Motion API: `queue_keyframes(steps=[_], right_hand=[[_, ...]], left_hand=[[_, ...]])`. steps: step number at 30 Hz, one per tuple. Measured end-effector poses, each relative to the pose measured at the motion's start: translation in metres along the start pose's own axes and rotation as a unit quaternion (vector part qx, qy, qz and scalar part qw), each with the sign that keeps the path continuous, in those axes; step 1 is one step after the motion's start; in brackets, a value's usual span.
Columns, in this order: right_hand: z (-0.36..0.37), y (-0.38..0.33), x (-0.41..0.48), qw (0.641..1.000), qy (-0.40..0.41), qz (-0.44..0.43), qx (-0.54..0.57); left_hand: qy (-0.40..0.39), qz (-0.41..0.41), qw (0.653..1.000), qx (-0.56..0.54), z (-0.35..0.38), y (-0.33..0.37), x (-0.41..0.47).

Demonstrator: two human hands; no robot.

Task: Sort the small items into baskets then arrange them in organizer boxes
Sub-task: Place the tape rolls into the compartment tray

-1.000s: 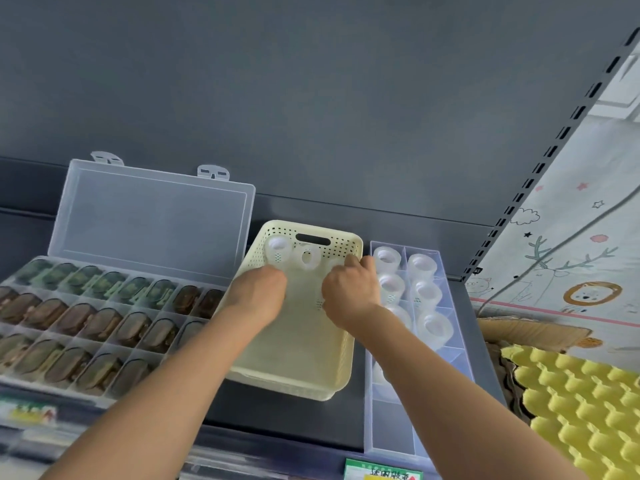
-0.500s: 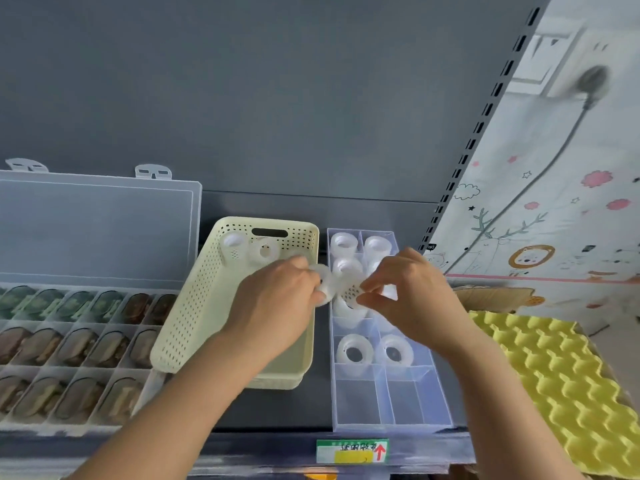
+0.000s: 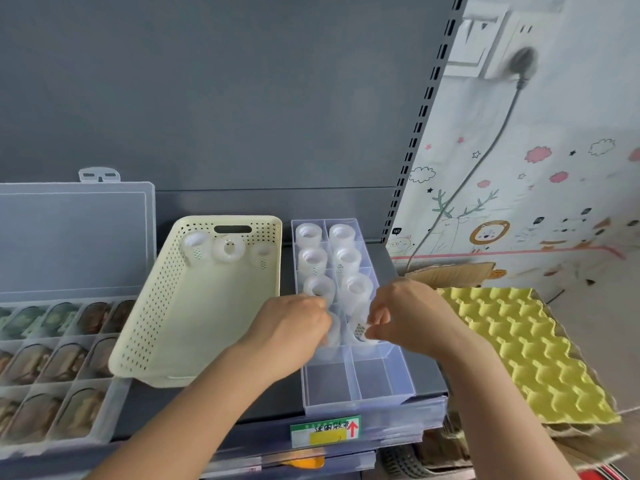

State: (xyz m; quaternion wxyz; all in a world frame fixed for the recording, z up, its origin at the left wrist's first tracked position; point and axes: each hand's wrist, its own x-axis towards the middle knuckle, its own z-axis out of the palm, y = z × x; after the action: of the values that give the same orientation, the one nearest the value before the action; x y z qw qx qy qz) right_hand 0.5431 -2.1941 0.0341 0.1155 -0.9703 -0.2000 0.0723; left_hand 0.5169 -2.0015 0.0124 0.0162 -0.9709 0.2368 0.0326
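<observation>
A grey shelf back panel [image 3: 242,98] fills the rear. To its right is a cartoon-printed wall covering [image 3: 561,188], crossed by a plug and cord [image 3: 523,62]. At the left an open lidded case [image 3: 69,237] is shown, its cells filled with brown and green items [image 3: 34,362]. A yellow egg-crate foam sheet [image 3: 519,348] lies at the right. Between them a cream perforated basket [image 3: 194,323] is set just beside a clear organizer box [image 3: 360,386]. Three tape rolls [image 3: 228,249] lie at the basket's far end, and six rolls [image 3: 313,259] occupy the box's three far rows. In the fourth row, the right-cell roll [image 3: 360,332] is pinched between the thumb and fingers of the right hand [image 3: 412,313]. The left-cell roll [image 3: 333,332], largely hidden, is gripped by the curled fingers of the left hand [image 3: 294,323]. A shelf-edge label [image 3: 325,429] bears a red arrow; its writing is too blurred to be read.
</observation>
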Motion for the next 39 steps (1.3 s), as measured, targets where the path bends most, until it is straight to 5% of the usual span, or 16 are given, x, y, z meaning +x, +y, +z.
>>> queue_keyframes(steps=[9, 19, 24, 29, 35, 39], right_hand=[[0.013, 0.003, 0.008, 0.999, -0.039, 0.025, 0.025], [-0.008, -0.049, 0.056, 0.989, 0.112, -0.092, 0.039], [0.009, -0.087, 0.11, 0.983, 0.102, -0.15, -0.039], [0.038, -0.109, 0.157, 0.979, 0.057, -0.136, -0.144], [0.051, -0.119, 0.183, 0.961, 0.027, -0.107, -0.255], [0.051, -0.12, 0.189, 0.964, 0.036, -0.092, -0.246]], left_hand=[[-0.032, 0.011, 0.999, -0.008, 0.01, -0.007, 0.003], [0.133, -0.13, 0.981, -0.054, -0.018, -0.064, 0.001], [0.057, -0.271, 0.961, -0.011, -0.002, -0.124, 0.002], [0.027, -0.285, 0.958, 0.0, 0.021, -0.147, 0.014], [0.034, -0.376, 0.911, -0.167, 0.037, -0.162, 0.027], [0.04, -0.364, 0.923, -0.115, 0.038, -0.163, 0.031]])
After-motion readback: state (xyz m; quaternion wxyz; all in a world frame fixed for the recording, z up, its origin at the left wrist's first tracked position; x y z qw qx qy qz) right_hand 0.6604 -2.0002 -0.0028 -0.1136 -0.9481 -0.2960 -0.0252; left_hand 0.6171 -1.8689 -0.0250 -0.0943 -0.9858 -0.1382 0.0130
